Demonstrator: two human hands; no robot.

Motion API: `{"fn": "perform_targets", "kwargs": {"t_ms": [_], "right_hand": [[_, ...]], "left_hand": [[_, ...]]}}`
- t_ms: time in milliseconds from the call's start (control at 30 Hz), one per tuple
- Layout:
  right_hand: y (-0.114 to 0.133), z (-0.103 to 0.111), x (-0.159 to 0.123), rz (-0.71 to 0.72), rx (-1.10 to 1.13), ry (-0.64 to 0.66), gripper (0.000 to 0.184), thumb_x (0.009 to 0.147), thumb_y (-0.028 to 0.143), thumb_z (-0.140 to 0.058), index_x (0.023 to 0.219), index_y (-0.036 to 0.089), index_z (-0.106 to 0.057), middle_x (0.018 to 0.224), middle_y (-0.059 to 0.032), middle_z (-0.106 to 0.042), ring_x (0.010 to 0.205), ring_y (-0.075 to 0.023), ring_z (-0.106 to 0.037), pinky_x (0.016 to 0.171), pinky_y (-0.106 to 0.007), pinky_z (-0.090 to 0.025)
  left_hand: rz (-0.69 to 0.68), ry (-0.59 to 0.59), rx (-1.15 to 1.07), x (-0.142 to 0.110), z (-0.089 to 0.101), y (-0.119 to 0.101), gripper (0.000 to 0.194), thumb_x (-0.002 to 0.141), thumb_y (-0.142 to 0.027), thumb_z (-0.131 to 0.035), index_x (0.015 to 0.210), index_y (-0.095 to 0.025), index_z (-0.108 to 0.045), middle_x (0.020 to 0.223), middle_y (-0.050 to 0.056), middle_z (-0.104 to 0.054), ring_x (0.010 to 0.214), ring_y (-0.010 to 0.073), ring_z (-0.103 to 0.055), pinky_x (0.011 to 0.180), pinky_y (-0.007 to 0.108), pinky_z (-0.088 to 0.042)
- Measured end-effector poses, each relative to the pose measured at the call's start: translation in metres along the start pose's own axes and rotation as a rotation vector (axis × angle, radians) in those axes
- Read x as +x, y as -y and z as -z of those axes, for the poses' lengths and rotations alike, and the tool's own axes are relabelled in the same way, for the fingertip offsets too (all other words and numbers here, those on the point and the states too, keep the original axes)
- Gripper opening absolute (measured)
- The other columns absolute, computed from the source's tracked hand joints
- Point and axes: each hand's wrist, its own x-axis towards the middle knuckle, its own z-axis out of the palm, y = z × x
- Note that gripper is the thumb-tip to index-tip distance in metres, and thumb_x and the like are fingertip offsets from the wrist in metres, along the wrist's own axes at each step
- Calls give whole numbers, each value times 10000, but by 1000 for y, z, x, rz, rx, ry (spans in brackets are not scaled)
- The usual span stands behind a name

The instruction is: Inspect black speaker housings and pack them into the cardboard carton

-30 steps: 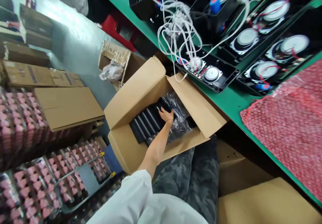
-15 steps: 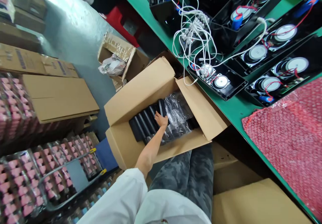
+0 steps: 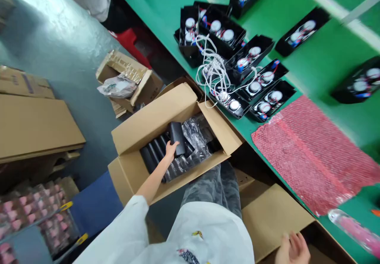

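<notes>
Clamping left fingers on a black casing, underside hidden, right fingers blurred, cut off below, grip unclear.

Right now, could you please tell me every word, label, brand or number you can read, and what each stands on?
No text can be read for certain.
Dark print on the white shirt: lettering-like, too blurred to read.
Purple marking on the carton at the left edge: too blurred to read.
Black piece in the left hand: no text visible.
</notes>
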Motion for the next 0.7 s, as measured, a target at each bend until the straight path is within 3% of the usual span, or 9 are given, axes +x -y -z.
{"fn": "perform_targets", "kwargs": {"t_ms": [33, 100, 167, 233, 300, 400, 533, 600, 700], "right_hand": [[26, -8, -16, 14, 48, 75, 769, 844, 738, -667, 1474, 320, -527, 1506, -174, -586, 1473, -396, -521, 1272, -633, -386], [80, -34, -51, 104, 123, 377, 691, 907, 729, -609, 1417, 265, -587, 1507, -148, -598, 1478, -398, -513, 1292, -670, -333], [130, -65, -80, 263, 204, 598, 762, 939, 684, -604, 1560, 264, -469, 1638, -115, -468, 1555, -357, -416, 1322, -630, -291], [169, -84, -97, 368, 267, 603, 970, 895, 668, -674, 1674, 242, -281, 1731, -121, -304, 1621, -354, -283, 1345, -616, -221], [192, -80, -102, 369, 340, 509, 1191, 815, 641, -775, 1718, 237, -112, 1756, -133, -224, 1631, -363, -247, 1344, -610, -215], [194, -36, -94, 266, 548, 386, 1264, 774, 604, -827, 1717, 252, -63, 1704, -135, -346, 1556, -352, -406, 1307, -581, -330], [163, 37, -83, 234, 752, 355, 1035, 838, 672, -736, 1656, 213, -300, 1577, -148, -534, 1438, -361, -556, 1207, -539, -487], [145, 61, -85, 257, 801, 255, 921, 869, 683, -698, 1616, 239, -394, 1582, -131, -535, 1451, -371, -542, 1204, -533, -488], [126, 85, -95, 251, 908, 117, 896, 894, 667, -677, 1647, 310, -348, 1679, -79, -417, 1536, -373, -438, 1247, -550, -428]], "left_hand": [[-35, 61, -32, -22, 11, -8, 359, 1021, -405, -684, 1278, -157, -657, 1220, 96, -712, 1027, 221, -718, 905, 430, -626], [-144, 221, -87, -72, 24, -24, 401, 966, -422, -728, 1253, -151, -656, 1185, 95, -734, 1029, 232, -724, 926, 431, -619], [-285, 406, -122, -128, 21, -36, 570, 818, -460, -828, 1271, -161, -653, 1235, 98, -743, 1133, 281, -710, 1011, 437, -596], [-413, 582, -122, -186, 7, -45, 754, 666, -469, -909, 1312, -173, -656, 1329, 108, -722, 1243, 334, -673, 1098, 454, -558], [-537, 745, -92, -240, -10, -52, 854, 614, -442, -948, 1373, -187, -651, 1415, 121, -678, 1311, 361, -640, 1152, 469, -524], [-756, 1073, -49, -304, -27, -68, 941, 700, -446, -946, 1534, -246, -560, 1562, 119, -553, 1457, 360, -535, 1255, 474, -426], [-836, 1609, 32, -361, -31, -96, 1034, 831, -615, -844, 1687, -358, -325, 1739, 82, -357, 1596, 358, -369, 1323, 496, -315], [-871, 1682, 114, -385, -32, -105, 943, 921, -666, -721, 1701, -377, -277, 1761, 73, -333, 1589, 354, -383, 1301, 508, -339], [-966, 1678, 189, -420, -39, -109, 928, 922, -687, -705, 1692, -357, -306, 1726, 99, -403, 1524, 366, -467, 1235, 502, -398]]}}
